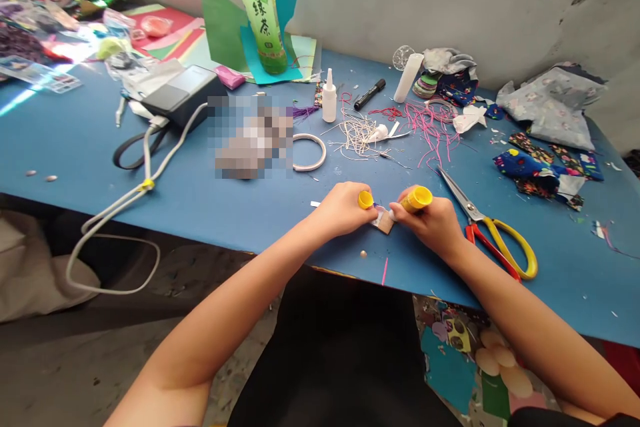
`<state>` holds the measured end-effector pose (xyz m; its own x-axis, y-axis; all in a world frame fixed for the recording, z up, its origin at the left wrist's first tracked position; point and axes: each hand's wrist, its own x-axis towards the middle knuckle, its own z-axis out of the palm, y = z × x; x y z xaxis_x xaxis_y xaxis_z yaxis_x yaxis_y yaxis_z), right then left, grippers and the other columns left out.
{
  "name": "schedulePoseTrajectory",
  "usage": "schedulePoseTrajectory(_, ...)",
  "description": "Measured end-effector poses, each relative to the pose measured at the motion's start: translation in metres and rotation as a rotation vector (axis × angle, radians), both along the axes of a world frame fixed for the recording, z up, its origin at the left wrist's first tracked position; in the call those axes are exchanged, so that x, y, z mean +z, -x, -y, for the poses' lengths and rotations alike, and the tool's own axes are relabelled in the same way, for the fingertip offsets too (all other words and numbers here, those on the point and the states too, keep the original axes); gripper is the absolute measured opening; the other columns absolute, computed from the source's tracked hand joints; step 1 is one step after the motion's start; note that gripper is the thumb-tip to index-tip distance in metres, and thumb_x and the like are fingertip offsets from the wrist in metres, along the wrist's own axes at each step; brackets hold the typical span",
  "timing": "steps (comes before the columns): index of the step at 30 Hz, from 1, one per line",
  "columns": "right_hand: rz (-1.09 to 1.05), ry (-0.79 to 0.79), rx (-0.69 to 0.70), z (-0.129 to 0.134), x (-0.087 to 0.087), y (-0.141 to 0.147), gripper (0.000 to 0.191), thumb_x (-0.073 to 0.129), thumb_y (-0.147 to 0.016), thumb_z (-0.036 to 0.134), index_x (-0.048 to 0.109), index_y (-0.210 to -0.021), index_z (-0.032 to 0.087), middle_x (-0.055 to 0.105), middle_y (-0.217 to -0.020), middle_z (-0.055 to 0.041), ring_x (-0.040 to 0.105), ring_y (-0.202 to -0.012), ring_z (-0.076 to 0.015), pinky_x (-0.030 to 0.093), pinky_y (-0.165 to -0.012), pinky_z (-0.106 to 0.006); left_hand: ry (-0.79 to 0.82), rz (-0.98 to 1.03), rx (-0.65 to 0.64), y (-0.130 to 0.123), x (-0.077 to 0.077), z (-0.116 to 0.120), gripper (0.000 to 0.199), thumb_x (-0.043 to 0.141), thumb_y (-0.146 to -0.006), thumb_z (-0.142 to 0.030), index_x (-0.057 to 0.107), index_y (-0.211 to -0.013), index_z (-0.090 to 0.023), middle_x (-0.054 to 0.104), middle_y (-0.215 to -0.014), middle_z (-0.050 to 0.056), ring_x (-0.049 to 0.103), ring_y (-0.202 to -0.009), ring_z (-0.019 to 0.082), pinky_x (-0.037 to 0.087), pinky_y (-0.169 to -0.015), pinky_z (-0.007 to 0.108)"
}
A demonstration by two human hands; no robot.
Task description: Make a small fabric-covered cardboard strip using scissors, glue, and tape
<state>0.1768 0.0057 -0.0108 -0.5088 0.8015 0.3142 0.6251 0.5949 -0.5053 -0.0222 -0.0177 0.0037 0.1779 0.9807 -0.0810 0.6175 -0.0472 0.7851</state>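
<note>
Near the front edge of the blue table, my left hand [345, 209] is closed around a round yellow cap [365, 199]. Its fingertips also touch a small brown and white piece [384, 221] lying on the table. My right hand [434, 221] grips a yellow glue stick [418, 198], whose white tip points down and left at the piece. The tip is at or just above the piece's right edge; contact is hard to tell. A gold bead [363, 254] and a thin pink strip [385, 271] lie just in front.
Scissors [477, 215] with red and yellow handles lie right of my right hand. Behind stand a white glue bottle [329, 99] and a green drink bottle [265, 20]. Pink threads [435, 123], a ring [323, 153], a black marker [370, 94] and fabric scraps [545, 107] are spread around; a looped cable [145, 197] hangs left.
</note>
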Motion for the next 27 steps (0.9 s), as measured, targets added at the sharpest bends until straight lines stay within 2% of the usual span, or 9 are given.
schedulePoseTrajectory(12,-0.100,-0.014,0.074,0.002,0.002,0.001,0.034,0.061,-0.085,0.052,0.061,-0.069,0.022,0.067,-0.065,-0.0028,0.057,-0.053,-0.0129,0.044,-0.054,-0.025,-0.027,0.024,0.004,0.001,-0.002,0.002,0.021,0.067,-0.075,-0.024,0.054,-0.059,-0.019,0.057,-0.056,-0.004,0.049,-0.056,0.013,0.034,-0.054,0.024)
schedulePoseTrajectory(16,-0.175,-0.028,0.086,0.004,0.008,-0.007,0.030,0.067,-0.080,0.047,0.060,-0.064,0.022,0.066,-0.062,0.0002,0.054,-0.048,-0.0110,0.043,-0.050,-0.024,-0.086,0.037,0.007,0.003,-0.004,0.006,0.024,0.067,-0.080,-0.031,0.054,-0.063,-0.019,0.065,-0.064,-0.003,0.056,-0.060,0.013,0.040,-0.055,0.023)
schedulePoseTrajectory(18,-0.260,-0.067,0.029,0.003,0.012,-0.014,0.029,0.066,-0.081,0.045,0.059,-0.065,0.022,0.066,-0.064,0.0002,0.055,-0.049,-0.0110,0.044,-0.050,-0.024,-0.131,0.035,0.012,0.004,-0.006,0.009,0.021,0.064,-0.083,-0.031,0.056,-0.068,-0.019,0.069,-0.070,-0.001,0.061,-0.064,0.014,0.045,-0.057,0.023)
schedulePoseTrajectory(21,-0.402,-0.138,-0.131,-0.003,0.018,-0.023,0.027,0.058,-0.087,0.042,0.058,-0.069,0.022,0.066,-0.068,-0.0011,0.059,-0.055,-0.0125,0.046,-0.053,-0.026,-0.221,0.010,0.020,0.007,-0.011,0.014,0.009,0.054,-0.089,-0.023,0.061,-0.091,-0.018,0.075,-0.091,0.004,0.070,-0.082,0.016,0.054,-0.073,0.027)
schedulePoseTrajectory(24,-0.469,-0.142,-0.207,-0.010,0.019,-0.025,0.026,0.058,-0.087,0.042,0.058,-0.069,0.023,0.064,-0.064,0.0003,0.059,-0.055,-0.0135,0.047,-0.053,-0.027,-0.305,-0.070,-0.044,0.011,-0.017,0.019,0.033,0.048,-0.087,-0.009,0.060,-0.117,-0.016,0.074,-0.113,0.011,0.070,-0.104,0.021,0.055,-0.091,0.037)
schedulePoseTrajectory(27,-0.485,-0.101,-0.203,-0.012,0.018,-0.023,0.028,0.060,-0.083,0.045,0.059,-0.067,0.022,0.064,-0.060,0.0012,0.057,-0.053,-0.0133,0.046,-0.051,-0.027,-0.351,-0.181,-0.226,0.014,-0.020,0.023,0.049,0.049,-0.076,0.001,0.062,-0.121,-0.014,0.068,-0.127,0.014,0.064,-0.120,0.026,0.048,-0.106,0.046)
